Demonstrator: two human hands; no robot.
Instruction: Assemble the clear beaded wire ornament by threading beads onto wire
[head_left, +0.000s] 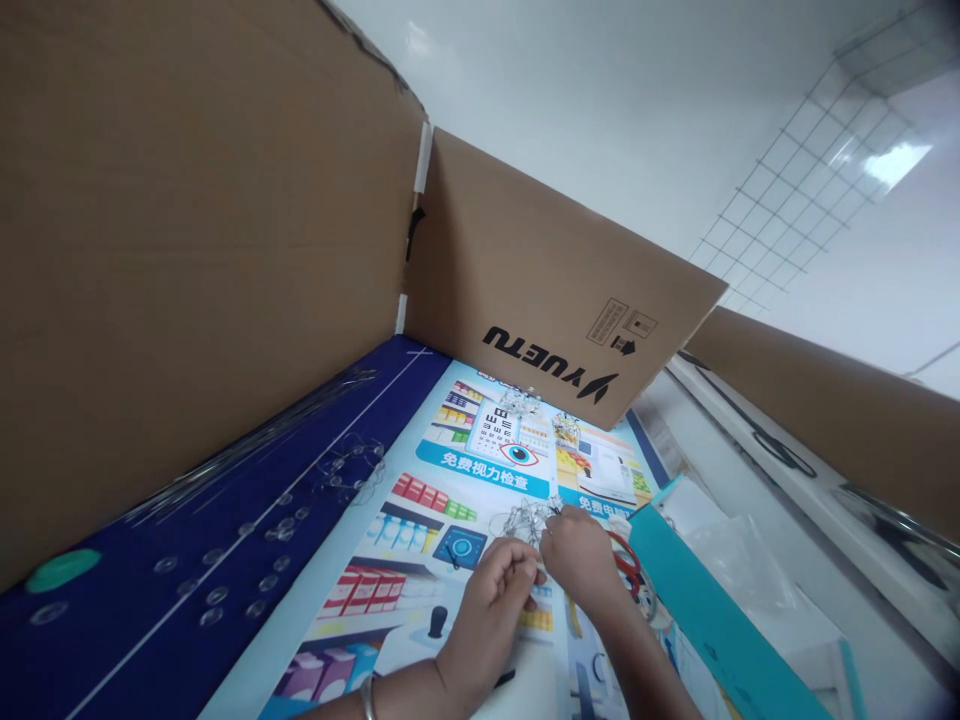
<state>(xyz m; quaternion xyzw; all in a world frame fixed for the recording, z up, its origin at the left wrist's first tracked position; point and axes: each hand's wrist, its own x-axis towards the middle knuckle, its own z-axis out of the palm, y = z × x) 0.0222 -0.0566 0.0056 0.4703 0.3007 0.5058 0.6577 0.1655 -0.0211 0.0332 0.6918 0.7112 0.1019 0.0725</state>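
My left hand (495, 597), with a bangle (367, 697) at the wrist, has its fingers curled together in a pinch. Close beside it, my right hand (579, 552) is closed too, and a small dark tip pokes out at its fingers. What either hand grips is too small or hidden to name. Just beyond the fingertips lies a tangle of thin, clear wire-like strands (521, 520). Red-handled scissors (626, 562) rest to the right of my right hand, partly covered by it.
A printed poster sheet (409, 580) covers the surface. Several clear round discs (216, 596), another wiry tangle (351, 465) and a green oval piece (64, 570) lie on the blue strip at left. Cardboard panels (540, 250) stand behind and left. A teal strip (705, 610) lies at right.
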